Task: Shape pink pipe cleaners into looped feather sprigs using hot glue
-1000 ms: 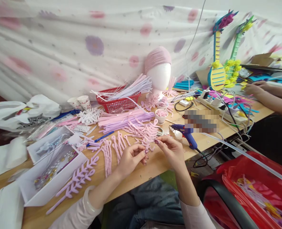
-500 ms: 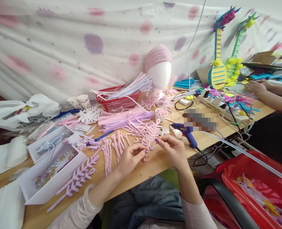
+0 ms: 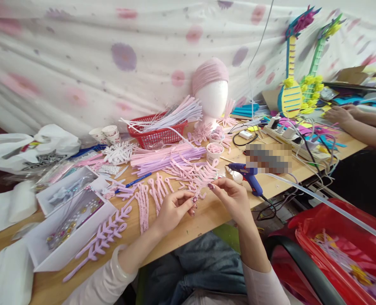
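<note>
- Flowered sheeting [image 3: 80,55] is hung behind a wooden table [image 3: 188,231], much of which is covered with fuzzy craft stems.
- Just above the table's near part, the left hand [image 3: 175,212] is held with thumb and fingertips drawn together in a pinch; whether anything is gripped there cannot be told.
- Close by, the right hand [image 3: 232,197] is held the same way, thumb against forefinger; any piece between them is too small to be made out.
- Branching pink pieces [image 3: 192,169] are spread just beyond both hands.
- Shaping seems well advanced: pink looped strips [image 3: 158,190] are laid in a row beside the left hand, and purple leafy sprays [image 3: 102,233], apparently finished, are set farther left.
- Pink flowers [image 3: 203,132] are grouped at the foot of a white mannequin head [image 3: 215,99], by which a pink wrap [image 3: 210,75] is worn.
- Much material is left unshaped: straight pink and purple stems [image 3: 165,159] are bundled on the table, and pale stems [image 3: 181,114] are heaped in a red basket [image 3: 158,137].
- Short pink bits are kept in a paper cup [image 3: 214,157]; a blue glue gun [image 3: 250,177] is left lying near the right hand, ungripped.
</note>
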The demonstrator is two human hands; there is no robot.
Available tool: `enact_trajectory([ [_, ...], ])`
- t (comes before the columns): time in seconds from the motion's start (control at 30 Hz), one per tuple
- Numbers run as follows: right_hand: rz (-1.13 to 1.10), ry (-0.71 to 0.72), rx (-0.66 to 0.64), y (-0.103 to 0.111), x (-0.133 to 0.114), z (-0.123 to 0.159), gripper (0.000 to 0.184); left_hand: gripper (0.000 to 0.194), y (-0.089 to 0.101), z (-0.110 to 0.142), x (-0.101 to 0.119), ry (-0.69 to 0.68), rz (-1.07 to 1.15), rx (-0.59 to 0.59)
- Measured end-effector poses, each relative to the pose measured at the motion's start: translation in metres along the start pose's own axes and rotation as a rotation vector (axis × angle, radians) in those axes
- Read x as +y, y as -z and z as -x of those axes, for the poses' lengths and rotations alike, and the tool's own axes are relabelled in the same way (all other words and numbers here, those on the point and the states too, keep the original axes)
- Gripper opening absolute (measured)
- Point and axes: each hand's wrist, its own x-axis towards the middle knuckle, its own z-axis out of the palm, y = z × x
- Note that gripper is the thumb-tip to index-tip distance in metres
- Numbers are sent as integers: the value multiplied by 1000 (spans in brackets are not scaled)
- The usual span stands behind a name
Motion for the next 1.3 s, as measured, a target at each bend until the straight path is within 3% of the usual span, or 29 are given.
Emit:
enact_trajectory([
  [0.27, -206, -65, -115, -10, -8, 1, 25, 29, 0, -1, 1, -4, 25, 4],
  [0.77, -245, -62, -60, -12, -3, 1, 23, 26, 1, 0, 1, -49, -10, -3],
  [1.3, -273, -69, -82, -12, -4, 3, 16, 22, 0, 0, 1, -74, -19, 8],
])
